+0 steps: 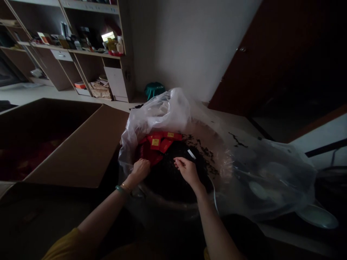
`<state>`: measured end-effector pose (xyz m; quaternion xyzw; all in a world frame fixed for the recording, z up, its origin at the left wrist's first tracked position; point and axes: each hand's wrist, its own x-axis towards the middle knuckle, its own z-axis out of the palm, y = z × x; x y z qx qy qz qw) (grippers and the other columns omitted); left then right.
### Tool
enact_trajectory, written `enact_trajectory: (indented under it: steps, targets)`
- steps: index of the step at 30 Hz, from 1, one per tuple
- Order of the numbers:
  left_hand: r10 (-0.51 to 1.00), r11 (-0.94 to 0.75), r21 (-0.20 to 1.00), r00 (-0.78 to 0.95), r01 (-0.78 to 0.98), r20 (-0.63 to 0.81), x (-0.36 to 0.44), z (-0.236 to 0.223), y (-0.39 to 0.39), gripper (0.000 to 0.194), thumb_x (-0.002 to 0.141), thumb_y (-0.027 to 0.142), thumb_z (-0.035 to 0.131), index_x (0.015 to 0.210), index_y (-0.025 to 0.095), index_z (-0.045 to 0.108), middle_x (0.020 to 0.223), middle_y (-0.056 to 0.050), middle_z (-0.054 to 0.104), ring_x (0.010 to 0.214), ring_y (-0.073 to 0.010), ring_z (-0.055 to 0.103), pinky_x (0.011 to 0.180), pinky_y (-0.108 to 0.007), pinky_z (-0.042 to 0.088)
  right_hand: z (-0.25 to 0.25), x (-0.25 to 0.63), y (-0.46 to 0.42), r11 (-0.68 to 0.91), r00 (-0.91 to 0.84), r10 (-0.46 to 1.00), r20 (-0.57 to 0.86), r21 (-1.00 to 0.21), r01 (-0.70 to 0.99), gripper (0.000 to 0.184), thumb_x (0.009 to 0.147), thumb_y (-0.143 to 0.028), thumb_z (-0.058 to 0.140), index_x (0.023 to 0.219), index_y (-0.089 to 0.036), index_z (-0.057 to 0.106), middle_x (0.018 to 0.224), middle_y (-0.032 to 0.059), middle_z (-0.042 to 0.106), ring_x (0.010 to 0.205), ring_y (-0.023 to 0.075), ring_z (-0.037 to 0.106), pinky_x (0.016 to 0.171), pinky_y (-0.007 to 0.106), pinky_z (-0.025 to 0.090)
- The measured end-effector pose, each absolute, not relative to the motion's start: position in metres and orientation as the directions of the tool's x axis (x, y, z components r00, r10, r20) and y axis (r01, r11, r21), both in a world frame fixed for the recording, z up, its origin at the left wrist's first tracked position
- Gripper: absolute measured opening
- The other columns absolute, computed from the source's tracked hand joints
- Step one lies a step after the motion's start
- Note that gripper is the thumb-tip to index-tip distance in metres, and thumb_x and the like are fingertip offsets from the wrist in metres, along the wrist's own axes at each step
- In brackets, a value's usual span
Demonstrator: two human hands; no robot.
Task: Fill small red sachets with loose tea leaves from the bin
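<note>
A large clear plastic bag (173, 104) lines a round container holding a heap of dark, loose, leaf-like material (173, 180). Several small red packets (155, 142) with yellow labels lie against its far left side. My left hand (141, 168), a green bangle on its wrist, is closed at the near edge of a dark red packet (151, 157). Over the dark heap, my right hand (186, 169) is pinched, fingertips pointing left; whatever it may hold is too small to make out. A short white strip (191, 154) lies just beyond it.
At left stands an open cardboard box (81, 144) with red things inside. Shelves (89, 52) line the back left, near a green bin-like object (154, 89). The plastic spreads right towards a pale round dish (317, 216). A dark red door (260, 61) is beyond.
</note>
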<state>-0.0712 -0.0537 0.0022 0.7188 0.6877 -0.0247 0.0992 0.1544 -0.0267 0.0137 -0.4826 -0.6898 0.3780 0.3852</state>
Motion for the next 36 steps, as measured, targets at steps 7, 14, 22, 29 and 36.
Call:
enact_trajectory:
  steps: [7, 14, 22, 29, 36]
  targets:
    - [0.984, -0.060, 0.109, 0.077, 0.992, -0.159, -0.071, 0.010, -0.055, 0.022, 0.078, 0.025, 0.062, 0.095, 0.012, 0.065, 0.102, -0.014, 0.065, 0.097, -0.0272, 0.061, 0.081, -0.034, 0.047, 0.012, 0.153, -0.028, 0.263, -0.256, 0.951, 0.172, -0.884, 0.385, 0.028, 0.083, -0.036, 0.050, 0.092, -0.020, 0.070, 0.082, 0.0076, 0.072, 0.073, 0.0200, 0.068, 0.063, 0.030, 0.056]
    - [0.988, 0.008, 0.105, 0.009, 0.994, -0.152, -0.064, 0.015, -0.056, 0.016, 0.085, 0.016, 0.048, 0.088, 0.012, 0.064, 0.095, -0.014, 0.065, 0.091, -0.0237, 0.063, 0.076, -0.031, 0.045, 0.011, 0.152, -0.028, 0.246, -0.254, 0.955, 0.155, -0.892, 0.381, 0.028, 0.082, -0.036, 0.050, 0.092, -0.020, 0.070, 0.083, 0.0075, 0.072, 0.072, 0.0200, 0.068, 0.063, 0.030, 0.056]
    - [0.994, 0.106, 0.201, -0.108, 0.974, -0.001, -0.097, 0.015, -0.048, 0.022, 0.092, 0.018, 0.036, 0.092, 0.014, 0.058, 0.088, -0.010, 0.067, 0.082, -0.0202, 0.064, 0.069, -0.028, 0.042, 0.009, 0.151, -0.028, 0.261, -0.263, 0.951, 0.163, -0.881, 0.395, 0.028, 0.082, -0.035, 0.049, 0.092, -0.019, 0.070, 0.083, 0.0081, 0.072, 0.072, 0.0202, 0.068, 0.063, 0.031, 0.056]
    - [0.999, 0.006, 0.270, 0.006, 0.963, -0.046, -0.106, 0.005, -0.053, 0.020, 0.085, 0.015, 0.046, 0.094, 0.014, 0.063, 0.097, -0.012, 0.065, 0.092, -0.0211, 0.062, 0.079, -0.029, 0.043, 0.005, 0.150, -0.028, 0.293, -0.275, 0.942, 0.191, -0.869, 0.400, 0.027, 0.083, -0.034, 0.049, 0.089, -0.021, 0.070, 0.082, 0.0070, 0.072, 0.072, 0.0203, 0.068, 0.064, 0.031, 0.056]
    - [0.996, 0.071, 0.196, -0.058, 0.978, -0.070, -0.097, 0.001, -0.059, 0.018, 0.086, 0.015, 0.044, 0.088, 0.014, 0.062, 0.092, -0.012, 0.064, 0.085, -0.0214, 0.063, 0.071, -0.028, 0.044, 0.005, 0.150, -0.029, 0.295, -0.270, 0.943, 0.196, -0.867, 0.401, 0.026, 0.082, -0.034, 0.049, 0.090, -0.021, 0.070, 0.083, 0.0074, 0.072, 0.074, 0.0216, 0.069, 0.066, 0.033, 0.056]
